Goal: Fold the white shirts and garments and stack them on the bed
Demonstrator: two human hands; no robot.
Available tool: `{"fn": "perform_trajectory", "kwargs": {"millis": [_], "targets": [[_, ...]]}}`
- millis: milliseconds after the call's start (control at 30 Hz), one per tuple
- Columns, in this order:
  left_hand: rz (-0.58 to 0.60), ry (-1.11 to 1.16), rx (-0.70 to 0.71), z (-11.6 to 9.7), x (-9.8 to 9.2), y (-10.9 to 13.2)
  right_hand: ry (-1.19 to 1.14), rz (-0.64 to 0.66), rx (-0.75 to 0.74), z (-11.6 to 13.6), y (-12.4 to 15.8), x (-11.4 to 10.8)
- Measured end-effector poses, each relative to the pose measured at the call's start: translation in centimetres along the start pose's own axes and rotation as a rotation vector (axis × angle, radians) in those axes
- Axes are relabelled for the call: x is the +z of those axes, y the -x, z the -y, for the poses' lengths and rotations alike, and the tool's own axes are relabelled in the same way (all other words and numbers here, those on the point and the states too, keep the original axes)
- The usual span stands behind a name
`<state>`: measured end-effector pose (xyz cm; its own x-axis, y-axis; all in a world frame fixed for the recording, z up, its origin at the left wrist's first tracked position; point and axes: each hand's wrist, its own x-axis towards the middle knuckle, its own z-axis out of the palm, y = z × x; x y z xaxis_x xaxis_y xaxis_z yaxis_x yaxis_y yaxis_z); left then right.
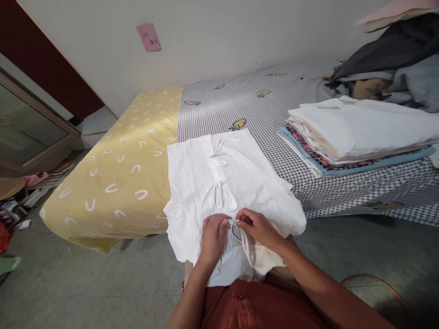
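A white garment, likely a blouse, lies spread over the bed's edge and my lap. Two tie bows run down its front, an upper bow and a lower bow. Nearer to me, my left hand and my right hand pinch a thin white tie string between them, fingertips close together. Loose string ends hang below my right hand. The part of the garment under my wrists is partly hidden.
A stack of folded clothes sits on the checked sheet at the right. Behind it is a heap of dark and grey clothes. A yellow patterned sheet covers the bed's left part. Clutter lies on the floor, far left.
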<state>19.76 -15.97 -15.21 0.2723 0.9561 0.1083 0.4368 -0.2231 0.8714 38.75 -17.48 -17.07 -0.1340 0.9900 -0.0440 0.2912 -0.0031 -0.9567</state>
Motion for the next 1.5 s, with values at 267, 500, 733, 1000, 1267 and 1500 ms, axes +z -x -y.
{"fn": "perform_trajectory", "kwargs": {"millis": [267, 500, 733, 1000, 1267, 1500], "targets": [[-0.13, 0.43, -0.177, -0.2, 1.6, 0.9, 0.157, -0.052, 0.003, -0.2, 0.2, 0.3], [-0.184, 0.791, -0.338, -0.2, 1.9, 0.9, 0.008, -0.081, -0.006, 0.4, 0.1, -0.3], [-0.235, 0.947, -0.388, -0.5, 1.7, 0.7, -0.498, -0.14, 0.202, 0.7, 0.0, -1.3], [-0.249, 0.895, -0.39, -0.2, 1.7, 0.5, -0.838, -0.174, 0.251, 0.2, -0.6, -2.2], [-0.218, 0.736, -0.366, 0.0, 1.9, 1.2, -1.156, -0.312, 0.242, -0.5, -1.0, -3.0], [-0.325, 0.183, -0.208, 0.8, 3.5, 1.3, -1.497, -0.415, 0.19, -0.9, -0.6, -4.4]]}}
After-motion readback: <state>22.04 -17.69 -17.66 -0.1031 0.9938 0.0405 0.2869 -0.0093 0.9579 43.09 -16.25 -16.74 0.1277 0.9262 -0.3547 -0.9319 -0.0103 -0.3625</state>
